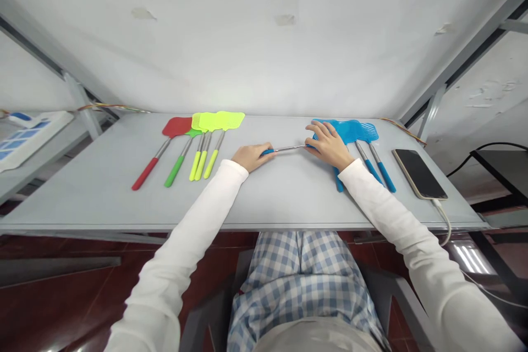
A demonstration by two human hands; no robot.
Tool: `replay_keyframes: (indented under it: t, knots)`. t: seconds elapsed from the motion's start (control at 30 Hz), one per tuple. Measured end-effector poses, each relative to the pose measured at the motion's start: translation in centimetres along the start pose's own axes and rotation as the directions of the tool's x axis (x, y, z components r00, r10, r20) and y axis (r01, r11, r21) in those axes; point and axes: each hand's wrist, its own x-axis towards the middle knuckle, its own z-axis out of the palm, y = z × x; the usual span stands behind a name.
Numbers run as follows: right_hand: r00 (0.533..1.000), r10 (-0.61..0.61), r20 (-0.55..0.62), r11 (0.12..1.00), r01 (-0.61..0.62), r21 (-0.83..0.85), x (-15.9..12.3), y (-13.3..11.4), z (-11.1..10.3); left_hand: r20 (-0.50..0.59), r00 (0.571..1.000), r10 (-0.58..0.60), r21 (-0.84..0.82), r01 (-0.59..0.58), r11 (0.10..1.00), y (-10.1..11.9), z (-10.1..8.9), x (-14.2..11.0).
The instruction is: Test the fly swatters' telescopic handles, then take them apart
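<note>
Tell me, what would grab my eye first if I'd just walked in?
Probably the bright yellow swatters, fanned out on the left part of the grey table with a red swatter and a green swatter beside them. Next, in the middle, the metal rod of a blue-gripped swatter stretches between the left hand and the right hand, with more blue swatters on the right.

The long white sleeves [187,239] are heavily creased, and the trousers [299,291] are checked blue and white.

blue-handled swatter [289,148], silver-shafted, lying nearly crosswise
</note>
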Motion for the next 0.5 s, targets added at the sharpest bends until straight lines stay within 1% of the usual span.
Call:
replay_keyframes:
  t: [0.13, 0.2, 0.3, 0.4, 0.5]
  knots:
    - [1.0, 0.003, -0.011, 1.0, -0.003, 0.014, 0.7, -0.2, -0.6, -0.067, 0.998, -0.006, -0.059, 0.002, 0.998, 1.5, -0.8, -1.4]
    - [1.0, 0.011, -0.013, 1.0, -0.011, 0.025, 1.2, -0.2, -0.9, -0.058, 0.998, -0.024, -0.056, 0.021, 0.998, 2.8, -0.9, -2.2]
    - [1.0, 0.026, -0.017, 1.0, -0.026, 0.015, 1.7, -0.3, -1.2, -0.006, 0.996, -0.089, -0.067, 0.088, 0.994, 5.2, -0.5, -2.8]
    - [0.995, 0.092, -0.025, 0.996, -0.092, -0.015, 1.5, -0.6, -1.6, 0.056, 0.988, -0.141, -0.16, 0.148, 0.976, 7.4, 0.2, -2.1]
    - [0.974, 0.226, -0.003, 0.974, -0.226, -0.005, 0.7, -1.1, -2.0, 0.077, 0.985, -0.153, -0.158, 0.164, 0.974, 9.2, 0.9, -0.4]
